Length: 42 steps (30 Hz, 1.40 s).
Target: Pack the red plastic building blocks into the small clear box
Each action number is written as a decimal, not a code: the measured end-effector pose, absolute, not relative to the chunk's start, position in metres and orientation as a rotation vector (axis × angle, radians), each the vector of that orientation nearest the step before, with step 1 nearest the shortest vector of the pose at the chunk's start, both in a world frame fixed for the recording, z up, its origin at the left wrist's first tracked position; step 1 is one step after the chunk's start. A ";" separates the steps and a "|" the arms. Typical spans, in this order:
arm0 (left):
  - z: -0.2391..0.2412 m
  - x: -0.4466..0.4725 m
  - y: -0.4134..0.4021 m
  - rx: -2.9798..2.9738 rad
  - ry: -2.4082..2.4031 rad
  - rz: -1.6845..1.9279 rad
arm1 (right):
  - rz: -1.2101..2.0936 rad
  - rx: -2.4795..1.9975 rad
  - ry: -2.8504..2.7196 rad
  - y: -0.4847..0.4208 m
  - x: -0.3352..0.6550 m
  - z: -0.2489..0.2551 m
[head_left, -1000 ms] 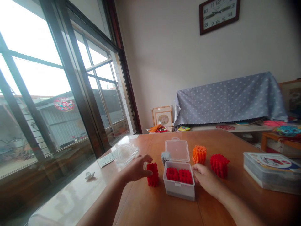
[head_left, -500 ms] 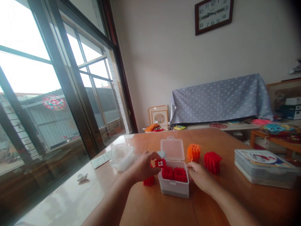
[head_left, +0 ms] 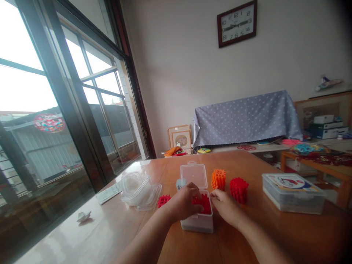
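Observation:
A small clear plastic box (head_left: 198,223) with its hinged lid (head_left: 193,176) standing open sits on the wooden table (head_left: 192,249). Red lattice pieces (head_left: 205,206) lie inside it. My left hand (head_left: 183,202) is curled over the box's left side, fingers down on the red pieces; what it grips is hidden. My right hand (head_left: 226,208) rests against the box's right wall, fingers bent. A flat red lattice piece (head_left: 164,200) lies left of the box. An orange lattice cube (head_left: 218,179) and a red lattice cube (head_left: 238,190) stand behind it on the right.
Clear empty containers (head_left: 139,187) and a paper slip (head_left: 109,192) lie at the left near the window. A pale blue piece (head_left: 180,183) sits beside the lid. A lidded storage box (head_left: 293,193) stands at the right. A cloth-covered bench (head_left: 247,117) lies beyond the table.
My left hand lifted part of the red block beside the box and moved right over the box onto the red pieces. A flat red piece stays on the table. The view swung right.

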<state>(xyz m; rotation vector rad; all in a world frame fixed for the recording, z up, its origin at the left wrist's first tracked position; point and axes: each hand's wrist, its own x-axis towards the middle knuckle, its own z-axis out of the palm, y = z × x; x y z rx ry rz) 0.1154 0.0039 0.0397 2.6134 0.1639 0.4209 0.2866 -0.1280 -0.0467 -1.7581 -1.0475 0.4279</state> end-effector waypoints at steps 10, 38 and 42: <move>0.056 0.105 -0.009 2.874 0.049 0.251 | 0.374 -1.777 -1.072 -0.129 0.287 -0.045; 0.088 0.013 0.061 2.711 0.644 0.327 | 0.412 -1.773 -1.074 -0.127 0.294 -0.058; 0.077 0.008 0.063 2.729 0.677 0.293 | 0.426 -1.783 -1.098 -0.125 0.298 -0.064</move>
